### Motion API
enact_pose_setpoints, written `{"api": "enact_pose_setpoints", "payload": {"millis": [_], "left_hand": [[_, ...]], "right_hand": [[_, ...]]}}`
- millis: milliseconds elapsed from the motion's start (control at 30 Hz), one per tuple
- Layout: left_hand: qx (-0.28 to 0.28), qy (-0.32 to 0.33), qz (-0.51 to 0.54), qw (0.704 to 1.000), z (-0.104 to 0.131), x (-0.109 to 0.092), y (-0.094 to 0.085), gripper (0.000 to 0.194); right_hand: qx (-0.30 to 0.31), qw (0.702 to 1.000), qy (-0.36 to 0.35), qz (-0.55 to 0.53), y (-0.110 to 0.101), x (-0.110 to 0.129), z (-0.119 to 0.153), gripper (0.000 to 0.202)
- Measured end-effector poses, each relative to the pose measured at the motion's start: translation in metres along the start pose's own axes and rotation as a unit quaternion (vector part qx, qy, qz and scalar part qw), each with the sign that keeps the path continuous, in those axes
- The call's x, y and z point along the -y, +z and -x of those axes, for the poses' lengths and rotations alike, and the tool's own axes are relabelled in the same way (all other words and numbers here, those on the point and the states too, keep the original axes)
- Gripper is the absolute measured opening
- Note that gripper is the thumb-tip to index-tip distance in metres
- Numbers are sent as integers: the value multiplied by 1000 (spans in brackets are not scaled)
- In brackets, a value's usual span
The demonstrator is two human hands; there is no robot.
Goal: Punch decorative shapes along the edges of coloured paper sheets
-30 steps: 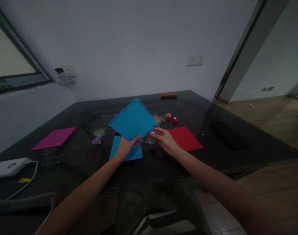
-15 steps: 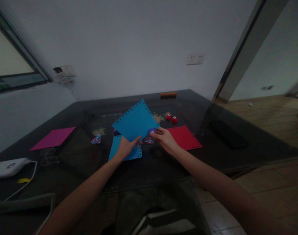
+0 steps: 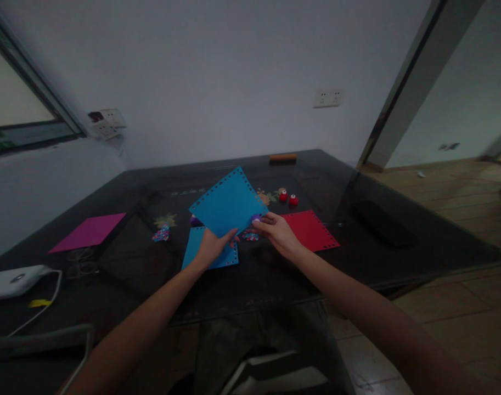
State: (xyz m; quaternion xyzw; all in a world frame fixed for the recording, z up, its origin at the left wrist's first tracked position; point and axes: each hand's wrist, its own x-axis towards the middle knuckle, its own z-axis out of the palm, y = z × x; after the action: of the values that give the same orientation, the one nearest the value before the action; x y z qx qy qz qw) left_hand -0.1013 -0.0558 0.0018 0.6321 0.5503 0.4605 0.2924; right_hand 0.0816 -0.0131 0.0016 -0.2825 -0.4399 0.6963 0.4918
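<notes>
My left hand (image 3: 215,247) grips the lower corner of a blue sheet of paper (image 3: 229,200), thumb on top. The sheet is held tilted above the table, with rows of punched holes along two upper edges. My right hand (image 3: 277,230) is closed around a small purple craft punch (image 3: 256,218) at the sheet's right corner; the fingers partly hide it. A second blue sheet (image 3: 192,249), also with holes, lies below my left hand. Under the raised sheet, a pile of coloured paper bits (image 3: 250,236) shows. Another purple punch (image 3: 195,220) is partly hidden behind the sheet.
A red punched sheet (image 3: 310,230) lies to the right, with two red punches (image 3: 288,198) behind it. Leftward are another pile of bits (image 3: 162,233), a magenta sheet (image 3: 88,233), glasses (image 3: 82,263) and a white power strip (image 3: 17,282). A black case (image 3: 382,225) lies right.
Both hands and the raised blue sheet stay almost in place. The purple punch has shifted very slightly along the sheet's right corner.
</notes>
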Motion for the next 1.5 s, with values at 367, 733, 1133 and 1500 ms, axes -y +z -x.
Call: {"api": "enact_pose_setpoints", "payload": {"millis": [367, 733, 1133, 1500], "left_hand": [[1, -6, -6, 1000, 1, -1, 0, 26], [-3, -13, -9, 1000, 0, -1, 0, 26], [-5, -18, -3, 1000, 1, -1, 0, 25], [-3, -23, 5, 1000, 2, -4, 1, 25]], "right_hand": [[1, 1000, 0, -6, -1, -1, -1, 30], [-8, 1000, -4, -12, -1, -2, -3, 29], [-5, 1000, -4, -5, -2, -2, -3, 31], [-5, 1000, -8, 11, -4, -1, -4, 35]]}}
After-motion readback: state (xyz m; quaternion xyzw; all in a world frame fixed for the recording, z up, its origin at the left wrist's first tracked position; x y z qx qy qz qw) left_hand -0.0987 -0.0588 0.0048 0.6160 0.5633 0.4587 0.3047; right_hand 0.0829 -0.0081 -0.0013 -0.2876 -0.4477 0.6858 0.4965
